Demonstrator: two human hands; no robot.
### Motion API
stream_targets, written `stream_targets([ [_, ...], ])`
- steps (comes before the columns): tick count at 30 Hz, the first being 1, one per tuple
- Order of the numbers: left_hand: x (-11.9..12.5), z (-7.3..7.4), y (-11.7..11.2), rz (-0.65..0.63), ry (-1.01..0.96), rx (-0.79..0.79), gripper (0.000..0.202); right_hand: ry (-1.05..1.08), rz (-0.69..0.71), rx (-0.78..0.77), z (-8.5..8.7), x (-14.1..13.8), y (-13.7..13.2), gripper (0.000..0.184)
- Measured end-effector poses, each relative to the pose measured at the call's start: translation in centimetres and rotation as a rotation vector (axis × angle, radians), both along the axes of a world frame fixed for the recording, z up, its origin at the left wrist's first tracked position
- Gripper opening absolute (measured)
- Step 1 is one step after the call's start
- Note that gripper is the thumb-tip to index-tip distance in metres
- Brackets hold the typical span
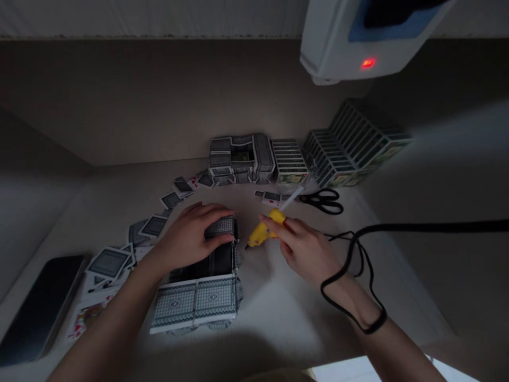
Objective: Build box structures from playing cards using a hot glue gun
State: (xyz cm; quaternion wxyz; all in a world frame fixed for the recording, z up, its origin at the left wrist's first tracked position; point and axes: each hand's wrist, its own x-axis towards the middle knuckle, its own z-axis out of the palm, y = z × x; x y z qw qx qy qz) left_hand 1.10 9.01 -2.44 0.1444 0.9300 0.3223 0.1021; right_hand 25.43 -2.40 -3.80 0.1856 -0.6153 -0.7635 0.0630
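My left hand [194,233] grips the far side of a box made of playing cards [194,300], thumb on the inner face and fingers over the top. Patterned card backs cover the box, and its hollow inside looks dark. In my right hand [306,246] is a yellow hot glue gun [261,231], its dark nozzle pointing down and left, slightly apart from the box's right side. A pale glue stick [292,197] sticks out of the gun's rear. The gun's black cord [353,254] loops over my right wrist.
Black-handled scissors [323,200] lie beyond my right hand. Along the back wall stand another card-built box [242,159] and several stacked card packs [353,140]. Loose playing cards [109,262] and a black phone [42,307] are at left. A white device [358,48] with a red light hangs overhead.
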Motion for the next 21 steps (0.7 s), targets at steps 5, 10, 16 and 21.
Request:
stream_targets([
  [5, -0.1, 0.0, 0.0, -0.002, -0.005, -0.006, 0.048, 0.182, -0.415, -0.016, -1.2, 2.2, 0.1, 0.056],
  [10, -0.1, 0.2, 0.0, 0.003, 0.000, -0.007, 0.047, 0.065, -0.646, -0.099, -3.3, 3.6, 1.2, 0.052],
  [16, -0.1, 0.2, -0.1, 0.000, 0.001, -0.015, 0.047, -0.062, -0.675, -0.134, -3.9, 2.5, 1.2, 0.052],
  [21, -0.1, 0.1, -0.1, 0.002, -0.023, -0.014, 0.048, -0.112, -0.600, 0.010, -2.5, 0.5, 0.2, 0.047],
])
